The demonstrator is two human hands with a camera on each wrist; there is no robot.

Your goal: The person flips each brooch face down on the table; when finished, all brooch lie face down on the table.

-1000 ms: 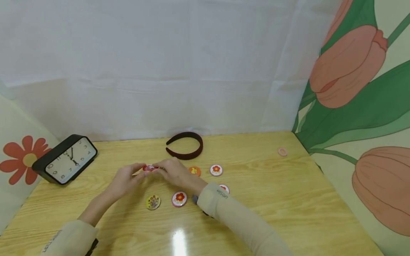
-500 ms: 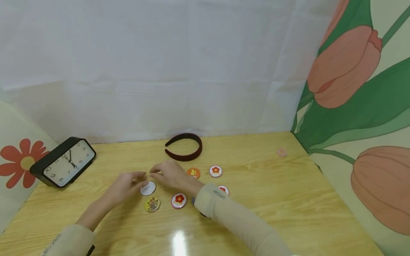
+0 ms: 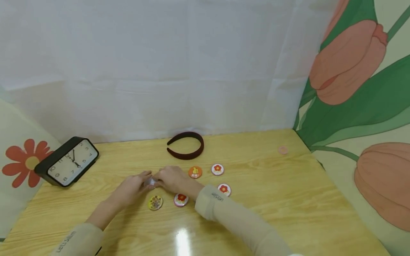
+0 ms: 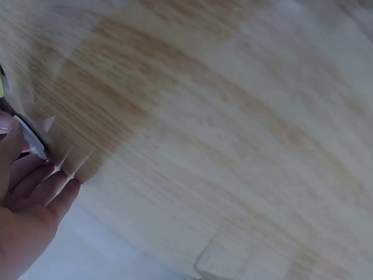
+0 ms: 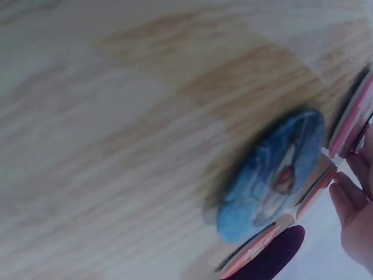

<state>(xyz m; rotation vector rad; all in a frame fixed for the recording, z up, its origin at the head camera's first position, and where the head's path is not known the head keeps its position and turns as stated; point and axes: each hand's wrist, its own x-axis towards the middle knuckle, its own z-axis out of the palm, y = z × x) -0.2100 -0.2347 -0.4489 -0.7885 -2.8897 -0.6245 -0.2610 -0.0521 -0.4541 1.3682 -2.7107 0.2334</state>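
A round pin badge (image 3: 151, 181), its pale side showing, is between both hands on the left half of the table. My left hand (image 3: 132, 188) pinches it from the left, thumb nearer and fingers beyond; in the left wrist view the badge's edge (image 4: 32, 138) shows between them. The curled fingers of my right hand (image 3: 173, 179) hold its right side, partly hiding it. Just nearer lie a yellow patterned badge (image 3: 155, 202) and a red-flower badge (image 3: 181, 200). A blue picture badge (image 5: 274, 175) appears large in the right wrist view; the right arm hides it in the head view.
An orange badge (image 3: 195, 172) and two red-flower badges (image 3: 217, 169) lie right of the hands. Behind is a dark headband (image 3: 201, 145). A black clock (image 3: 72, 161) stands at left, a pink ring (image 3: 283, 150) lies far right, and a white cloth (image 3: 192, 71) hangs behind.
The badge held up edge-on with red showing has been turned pale side out and lowered. The right hand came away from it briefly and is back on it.
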